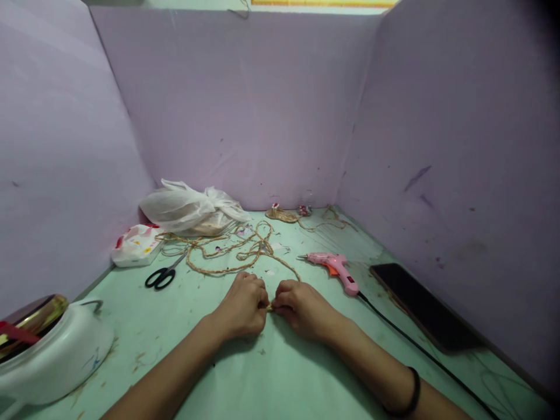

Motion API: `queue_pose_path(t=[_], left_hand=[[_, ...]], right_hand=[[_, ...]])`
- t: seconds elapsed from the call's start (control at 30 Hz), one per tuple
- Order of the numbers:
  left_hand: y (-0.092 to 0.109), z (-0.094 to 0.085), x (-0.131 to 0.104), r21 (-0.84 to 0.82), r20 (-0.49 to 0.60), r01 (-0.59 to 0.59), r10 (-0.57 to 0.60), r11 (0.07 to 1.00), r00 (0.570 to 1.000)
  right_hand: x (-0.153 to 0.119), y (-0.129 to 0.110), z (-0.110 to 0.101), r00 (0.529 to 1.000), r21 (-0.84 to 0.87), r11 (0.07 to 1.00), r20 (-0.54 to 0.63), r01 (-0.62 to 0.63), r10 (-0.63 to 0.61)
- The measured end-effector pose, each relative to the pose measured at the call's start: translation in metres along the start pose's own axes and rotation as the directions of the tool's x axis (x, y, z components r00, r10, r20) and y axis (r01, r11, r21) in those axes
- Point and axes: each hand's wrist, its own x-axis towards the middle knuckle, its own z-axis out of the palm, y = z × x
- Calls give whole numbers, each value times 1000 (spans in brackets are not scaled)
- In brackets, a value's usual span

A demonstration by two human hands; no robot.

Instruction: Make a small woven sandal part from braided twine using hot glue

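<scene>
My left hand point(247, 306) and my right hand point(304, 308) meet at the front middle of the table, fingers closed. Between them a short piece of tan braided rope point(270, 307) shows, pinched from both sides; most of it is hidden by my fingers. A longer stretch of the same kind of rope point(214, 271) lies in loose loops beyond my hands, and one strand runs toward my right hand. To the right rests a pink glue gun point(328, 265) with an orange trigger, its nozzle facing left. Black-handled scissors point(163, 277) lie to the left.
A white plastic bag point(192, 207) and a tissue pack point(137, 245) stand at the back left. Small rope-coiled pieces point(282, 216) sit by the back wall. A black phone point(424, 306) lies right, beside the glue gun's cord point(406, 338). A white container point(56, 356) is front left.
</scene>
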Motion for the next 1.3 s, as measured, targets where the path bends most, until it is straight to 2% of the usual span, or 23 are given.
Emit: queue_pose_path(t=[0.13, 0.33, 0.5, 0.63, 0.73, 0.83, 0.9, 1.07, 1.3], left_hand=[[3, 0, 1, 15, 3, 16, -16, 1000, 1000], [5, -1, 2, 8, 28, 41, -41, 999, 999], [-18, -19, -3, -77, 100, 46, -38, 996, 994], [-39, -32, -14, -143, 64, 105, -97, 984, 993], [-41, -29, -22, -182, -10, 92, -96, 979, 995], [-36, -19, -24, -231, -61, 184, -203, 955, 977], [-32, -13, -23, -261, -37, 250, -268, 933, 963], [-27, -9, -22, -267, 42, 293, -292, 918, 955], [-24, -11, -23, -233, 47, 223, -218, 947, 975]], right_hand=[[3, -6, -1, 999, -53, 998, 3, -41, 41], [2, -8, 0, 996, -44, 995, -25, -92, 91], [0, -5, 7, 989, 1, 992, -73, -125, 125], [2, -8, 12, 994, -5, 1000, -103, -19, 18], [4, -11, 17, 993, -26, 1000, -120, 9, -12], [4, -11, 21, 989, 2, 1000, -148, 6, -6], [4, -9, 24, 986, 49, 999, -168, 9, 0], [7, -8, 26, 986, 126, 992, -164, -7, 28], [9, -7, 23, 985, 205, 978, -158, -36, 69]])
